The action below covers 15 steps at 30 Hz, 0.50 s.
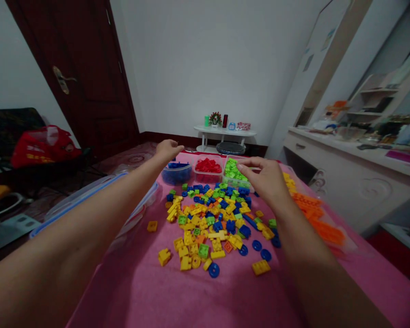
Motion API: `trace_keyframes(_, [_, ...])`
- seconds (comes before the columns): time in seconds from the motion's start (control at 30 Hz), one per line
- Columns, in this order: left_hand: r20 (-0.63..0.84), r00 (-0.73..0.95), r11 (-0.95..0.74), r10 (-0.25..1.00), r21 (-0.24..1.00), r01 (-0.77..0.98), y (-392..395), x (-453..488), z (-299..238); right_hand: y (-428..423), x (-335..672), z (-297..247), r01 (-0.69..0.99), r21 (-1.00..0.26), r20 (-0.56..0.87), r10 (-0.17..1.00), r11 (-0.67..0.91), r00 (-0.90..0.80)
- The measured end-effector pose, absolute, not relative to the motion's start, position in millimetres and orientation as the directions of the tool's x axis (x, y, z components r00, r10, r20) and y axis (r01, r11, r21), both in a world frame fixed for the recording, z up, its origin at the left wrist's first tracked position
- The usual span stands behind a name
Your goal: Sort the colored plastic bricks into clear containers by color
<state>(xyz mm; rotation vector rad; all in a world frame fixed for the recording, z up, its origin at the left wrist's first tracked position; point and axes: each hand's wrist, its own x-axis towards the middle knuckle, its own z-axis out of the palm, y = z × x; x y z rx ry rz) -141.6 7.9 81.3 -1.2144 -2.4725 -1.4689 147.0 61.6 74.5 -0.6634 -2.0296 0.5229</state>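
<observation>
My left hand (169, 149) is over the back of a clear box of blue bricks (176, 173). Its fingers are curled, and whatever they may hold is hidden behind the hand. On the other side, my right hand (264, 175) hovers at the right edge of a clear box of light green bricks (233, 169), thumb and fingers apart, with nothing visible between them. Between these two boxes stands a clear box of red bricks (208, 166). A loose pile of yellow, blue, green and orange bricks (205, 216) spreads over the pink cloth in front.
The pink cloth (177, 300) covers the table. Orange bricks (323, 223) and yellow bricks (289, 183) lie along the right side. Clear lids with blue rims (89, 196) are at the left edge. Farther back stands a low white table (225, 132); a cabinet (345, 168) stands right.
</observation>
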Motion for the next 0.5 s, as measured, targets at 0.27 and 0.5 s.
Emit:
trace_keyframes(0.27, [0.412,-0.114,-0.086,0.904,0.437,0.895,4.1,-62.7,43.9,71.1,130.7,34.7,0.428,-0.451,0.481,0.617,0.784,-0.623])
trace_keyframes(0.5, [0.229,0.048,-0.115,0.972,0.286,0.951,-0.5,-43.9,-1.3,68.6,132.1,28.4,0.501,-0.329,0.254,0.586,0.801,-0.770])
